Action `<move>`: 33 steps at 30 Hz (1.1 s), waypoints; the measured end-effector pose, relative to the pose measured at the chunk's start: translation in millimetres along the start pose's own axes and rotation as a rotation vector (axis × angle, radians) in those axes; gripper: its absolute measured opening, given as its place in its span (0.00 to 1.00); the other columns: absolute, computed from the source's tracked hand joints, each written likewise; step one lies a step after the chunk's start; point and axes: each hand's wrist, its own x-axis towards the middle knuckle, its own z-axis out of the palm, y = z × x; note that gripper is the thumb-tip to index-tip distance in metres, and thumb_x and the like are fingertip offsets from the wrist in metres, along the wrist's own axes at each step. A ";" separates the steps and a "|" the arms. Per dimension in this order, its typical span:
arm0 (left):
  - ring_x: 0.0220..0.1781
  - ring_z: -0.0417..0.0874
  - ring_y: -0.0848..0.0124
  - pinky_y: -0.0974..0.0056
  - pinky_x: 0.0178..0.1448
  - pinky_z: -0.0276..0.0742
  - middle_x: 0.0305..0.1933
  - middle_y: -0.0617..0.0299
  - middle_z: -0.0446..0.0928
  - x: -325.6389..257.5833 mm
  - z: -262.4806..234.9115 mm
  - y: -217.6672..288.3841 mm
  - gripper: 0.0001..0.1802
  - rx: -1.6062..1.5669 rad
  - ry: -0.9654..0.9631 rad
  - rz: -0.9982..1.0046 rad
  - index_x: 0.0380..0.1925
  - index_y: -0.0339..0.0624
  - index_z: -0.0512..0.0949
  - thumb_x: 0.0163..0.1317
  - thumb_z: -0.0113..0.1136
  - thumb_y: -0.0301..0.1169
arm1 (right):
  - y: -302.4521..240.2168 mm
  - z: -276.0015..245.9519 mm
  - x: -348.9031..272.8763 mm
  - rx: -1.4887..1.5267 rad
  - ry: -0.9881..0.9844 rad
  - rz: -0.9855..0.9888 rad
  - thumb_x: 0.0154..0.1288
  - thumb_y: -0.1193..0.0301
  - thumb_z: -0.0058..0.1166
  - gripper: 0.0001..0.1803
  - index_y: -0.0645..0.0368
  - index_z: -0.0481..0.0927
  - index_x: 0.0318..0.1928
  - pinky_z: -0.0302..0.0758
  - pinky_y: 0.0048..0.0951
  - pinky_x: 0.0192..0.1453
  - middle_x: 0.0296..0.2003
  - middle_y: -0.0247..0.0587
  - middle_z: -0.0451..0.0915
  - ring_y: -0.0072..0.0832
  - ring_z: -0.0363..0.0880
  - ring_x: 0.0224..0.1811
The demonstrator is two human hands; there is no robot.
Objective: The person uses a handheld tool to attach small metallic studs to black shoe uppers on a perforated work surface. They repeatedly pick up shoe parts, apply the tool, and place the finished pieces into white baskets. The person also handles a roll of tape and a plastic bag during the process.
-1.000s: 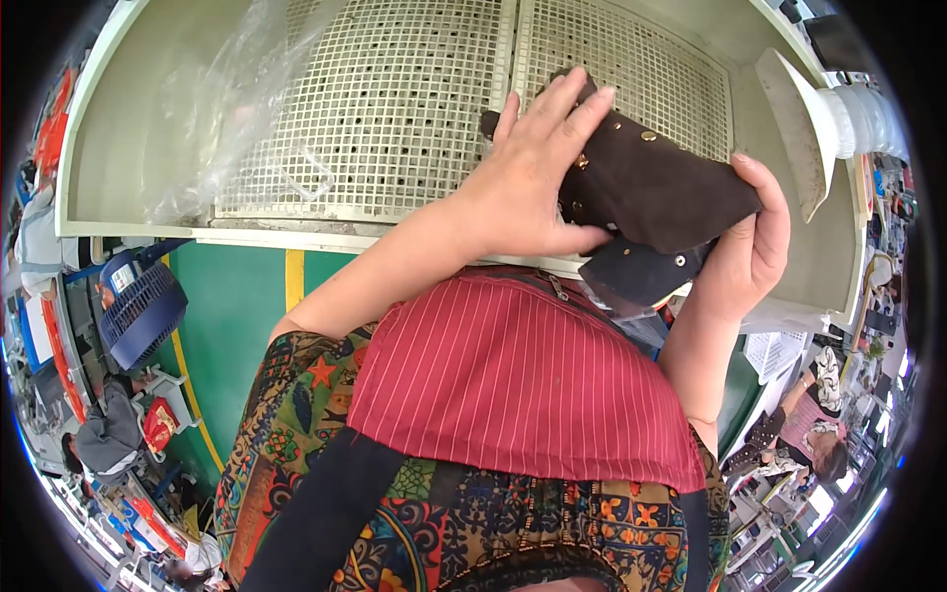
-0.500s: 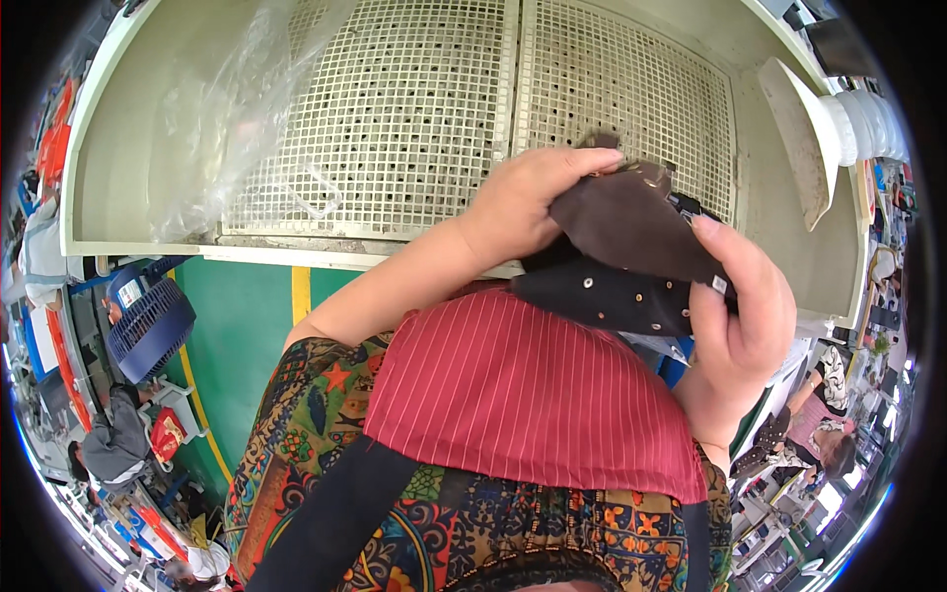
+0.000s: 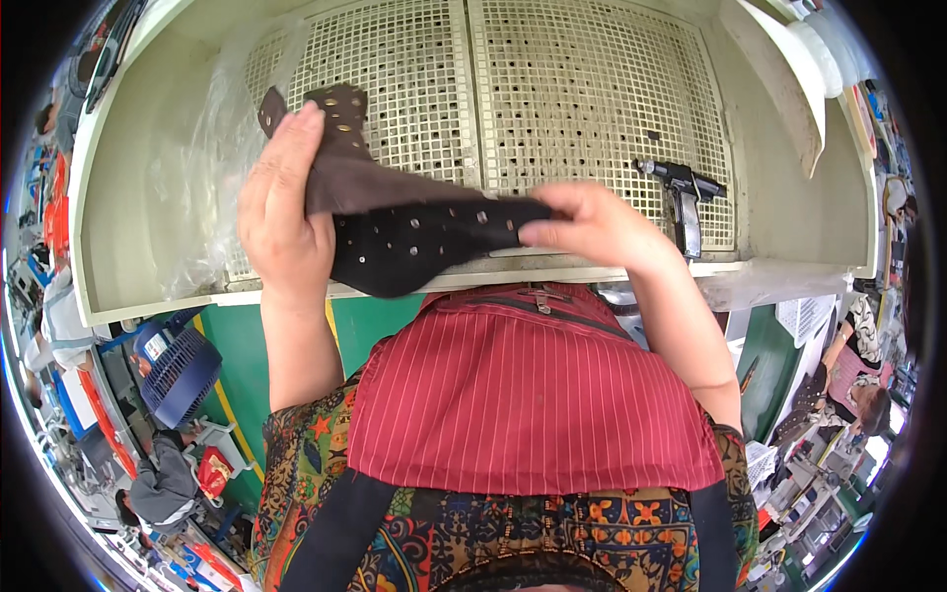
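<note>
Between my hands a limp studded piece (image 3: 395, 242) of brown and black sheet material hangs over the near rim of the booth. Shiny studs or stones dot its black face, and more show on the brown flap (image 3: 340, 113) standing up at its far left. My left hand (image 3: 286, 202) is closed on the brown side, thumb hidden behind the fold. At the other end, my right hand (image 3: 587, 222), slightly blurred, pinches the narrow black tip between thumb and fingers. A black pistol-shaped tool (image 3: 684, 202) lies on the grating beyond my right hand.
The pale booth has a grating floor (image 3: 582, 109) and a raised near rim (image 3: 197, 308). Clear plastic film (image 3: 202, 187) hangs at its left. A pale panel (image 3: 779, 79) and a white hose stand at the right. A blue fan (image 3: 181, 370) is at the lower left; people sit farther off.
The studded piece has moved left, turned and been spread out, with both hands going along. My right hand has shifted to its black tip. The pistol-shaped tool now shows fully.
</note>
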 end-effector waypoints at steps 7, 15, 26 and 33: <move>0.57 0.75 0.58 0.57 0.62 0.69 0.52 0.55 0.77 4.7 28.0 -3.6 0.24 0.183 -0.343 -0.088 0.48 0.41 0.76 0.48 0.51 0.14 | 22.3 -37.3 75.0 -0.472 0.629 -0.095 0.60 0.68 0.54 0.12 0.58 0.79 0.43 0.75 0.37 0.44 0.34 0.50 0.80 0.44 0.79 0.39; 0.34 0.81 0.60 0.56 0.44 0.73 0.28 0.57 0.80 13.8 91.4 10.9 0.10 0.227 -0.608 -0.225 0.33 0.43 0.79 0.57 0.55 0.37 | 60.7 -80.1 107.7 -0.741 0.744 0.018 0.62 0.71 0.52 0.16 0.56 0.75 0.51 0.75 0.40 0.49 0.40 0.50 0.80 0.45 0.79 0.44; 0.46 0.79 0.51 0.54 0.51 0.73 0.42 0.48 0.79 56.2 126.6 -2.8 0.20 0.012 -0.843 -0.629 0.42 0.39 0.78 0.61 0.44 0.42 | 44.7 -93.1 26.2 -0.658 0.928 0.157 0.61 0.60 0.54 0.25 0.53 0.70 0.57 0.75 0.38 0.48 0.47 0.44 0.79 0.40 0.79 0.46; 0.50 0.78 0.52 0.55 0.55 0.71 0.46 0.45 0.78 63.4 137.9 -4.3 0.23 -0.157 -0.918 -0.654 0.48 0.38 0.75 0.63 0.42 0.41 | 98.2 -88.6 -95.0 -0.926 0.953 0.526 0.59 0.61 0.56 0.25 0.65 0.71 0.51 0.75 0.40 0.44 0.42 0.52 0.79 0.45 0.79 0.41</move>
